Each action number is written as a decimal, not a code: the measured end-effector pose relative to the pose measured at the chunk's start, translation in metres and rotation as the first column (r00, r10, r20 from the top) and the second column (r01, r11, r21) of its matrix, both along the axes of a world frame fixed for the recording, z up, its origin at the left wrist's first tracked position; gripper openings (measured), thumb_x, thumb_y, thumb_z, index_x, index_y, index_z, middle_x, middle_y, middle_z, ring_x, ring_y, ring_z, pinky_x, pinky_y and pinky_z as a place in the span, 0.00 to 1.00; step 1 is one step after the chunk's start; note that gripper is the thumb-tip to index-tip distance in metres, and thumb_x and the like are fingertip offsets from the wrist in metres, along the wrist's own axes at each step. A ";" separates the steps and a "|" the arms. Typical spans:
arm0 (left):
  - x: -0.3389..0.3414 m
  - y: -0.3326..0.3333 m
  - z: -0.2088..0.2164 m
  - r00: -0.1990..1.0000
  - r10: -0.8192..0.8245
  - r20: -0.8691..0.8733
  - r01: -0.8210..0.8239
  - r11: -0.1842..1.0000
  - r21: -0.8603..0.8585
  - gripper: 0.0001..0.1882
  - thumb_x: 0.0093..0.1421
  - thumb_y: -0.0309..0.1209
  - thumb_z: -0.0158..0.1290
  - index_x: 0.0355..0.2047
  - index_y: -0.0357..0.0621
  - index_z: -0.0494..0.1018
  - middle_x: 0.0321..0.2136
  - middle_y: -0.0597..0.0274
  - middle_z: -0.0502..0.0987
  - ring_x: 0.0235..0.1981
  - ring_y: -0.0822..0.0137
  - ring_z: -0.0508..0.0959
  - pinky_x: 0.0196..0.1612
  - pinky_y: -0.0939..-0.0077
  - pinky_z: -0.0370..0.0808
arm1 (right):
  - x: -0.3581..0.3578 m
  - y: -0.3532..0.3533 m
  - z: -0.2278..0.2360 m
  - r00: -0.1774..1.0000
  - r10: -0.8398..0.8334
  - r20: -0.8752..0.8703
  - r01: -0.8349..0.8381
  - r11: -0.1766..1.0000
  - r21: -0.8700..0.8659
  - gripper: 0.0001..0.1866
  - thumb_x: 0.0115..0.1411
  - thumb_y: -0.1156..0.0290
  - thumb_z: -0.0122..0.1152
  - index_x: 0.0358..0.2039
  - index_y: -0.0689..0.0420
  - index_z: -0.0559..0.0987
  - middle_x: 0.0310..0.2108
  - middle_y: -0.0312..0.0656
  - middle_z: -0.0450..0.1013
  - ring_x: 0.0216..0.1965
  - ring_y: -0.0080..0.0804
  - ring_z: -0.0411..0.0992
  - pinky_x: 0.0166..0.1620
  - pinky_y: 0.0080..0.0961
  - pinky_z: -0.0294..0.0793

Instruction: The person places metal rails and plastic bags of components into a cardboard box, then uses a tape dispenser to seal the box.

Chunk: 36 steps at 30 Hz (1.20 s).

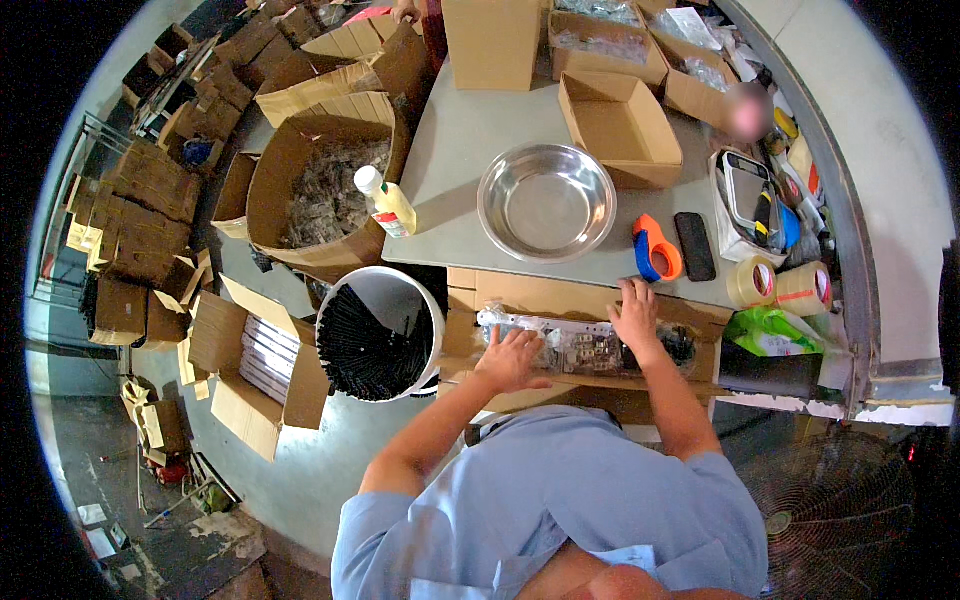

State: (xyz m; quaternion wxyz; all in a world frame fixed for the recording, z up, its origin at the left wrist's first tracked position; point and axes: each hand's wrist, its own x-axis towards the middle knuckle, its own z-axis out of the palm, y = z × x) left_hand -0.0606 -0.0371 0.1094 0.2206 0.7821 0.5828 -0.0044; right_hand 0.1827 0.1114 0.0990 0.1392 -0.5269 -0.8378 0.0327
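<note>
Right in front of me lies a long open cardboard box (692,309). Metal parts (590,352) in clear plastic fill it, along with a white perforated strip (565,326). My left hand (511,361) is spread flat over the left end of these contents, touching the plastic. Toward the box's far side, my right hand (635,318) has its fingers stretched out and apart, with nothing seen in them. Just beyond it on the grey table (450,130) stands an orange and blue tape dispenser (656,250).
Farther back are a steel bowl (547,201), a shallow carton (622,122), a phone (694,246) and a bottle (388,204). Tape rolls (778,284) stand at the right. Left of me are a bucket of black rods (375,340) and several cartons (255,375). A fan (830,510) is behind right.
</note>
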 end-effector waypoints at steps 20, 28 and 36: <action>0.001 0.011 0.000 0.992 0.121 -0.028 -0.112 0.967 0.229 0.48 0.38 0.64 0.55 0.54 0.45 0.63 0.54 0.61 0.65 0.61 0.60 0.57 0.60 0.39 0.46 | 0.056 -0.069 0.044 0.888 0.458 -0.038 -0.451 0.853 -0.261 0.43 0.40 0.50 0.70 0.52 0.63 0.65 0.51 0.54 0.66 0.51 0.51 0.65 0.54 0.43 0.63; 0.004 0.048 -0.031 0.989 0.144 0.027 -0.145 0.988 0.045 0.31 0.47 0.58 0.52 0.44 0.49 0.70 0.44 0.61 0.71 0.50 0.59 0.68 0.51 0.50 0.61 | 0.052 -0.036 -0.005 0.955 0.283 -0.090 -0.293 0.945 -0.143 0.26 0.39 0.50 0.68 0.32 0.57 0.74 0.37 0.47 0.70 0.37 0.48 0.69 0.40 0.39 0.70; 0.019 0.033 -0.033 0.986 0.066 -0.153 -0.041 0.986 0.163 0.42 0.53 0.61 0.44 0.64 0.58 0.47 0.62 0.59 0.50 0.64 0.57 0.48 0.62 0.41 0.40 | 0.050 -0.048 -0.033 0.977 0.168 0.129 -0.146 0.975 -0.170 0.36 0.47 0.40 0.56 0.50 0.50 0.66 0.47 0.45 0.65 0.51 0.46 0.61 0.55 0.46 0.54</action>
